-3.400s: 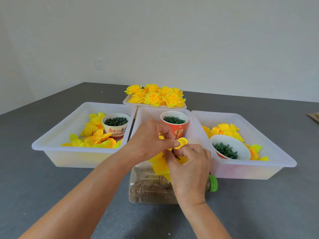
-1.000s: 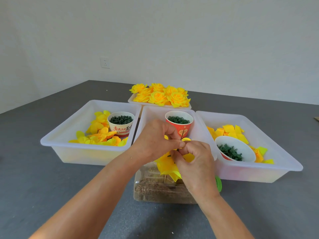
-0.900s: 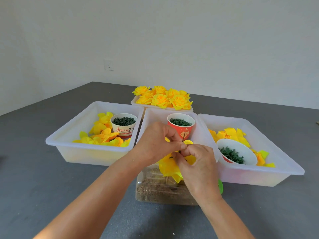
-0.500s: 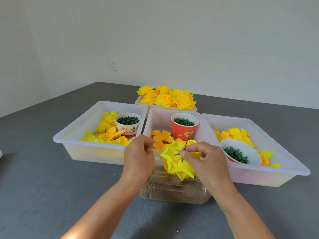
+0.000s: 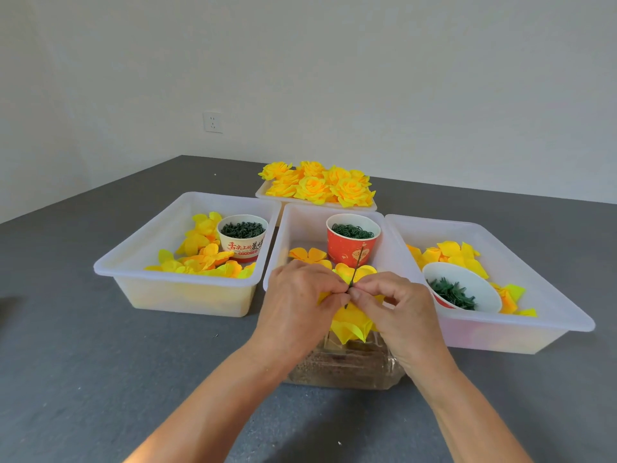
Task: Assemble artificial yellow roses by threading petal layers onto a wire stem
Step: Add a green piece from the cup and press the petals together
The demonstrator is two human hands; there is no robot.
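Note:
A thin dark wire stem [image 5: 356, 267] stands upright between my two hands, in front of the middle bin. Yellow petal layers [image 5: 350, 320] hang on it below my fingers, and more petal shows behind the wire. My left hand [image 5: 300, 299] pinches the petals and wire from the left. From the right, the fingertips of my right hand [image 5: 394, 305] pinch the wire at the same spot. Both hands meet over a clear plastic bottle [image 5: 344, 365] lying on the table.
Three white bins hold loose petals and cups of green parts: left bin [image 5: 140, 262] with a white cup [image 5: 243, 236], middle bin [image 5: 287, 238] with a red cup [image 5: 352, 238], right bin [image 5: 534, 302] with a white bowl [image 5: 467, 289]. Finished roses [image 5: 317, 185] fill a tray behind.
My left hand was apart from the flower half a second ago; it has come back to pinch the petals at the wire beside my right fingertips. The view has tilted slightly.

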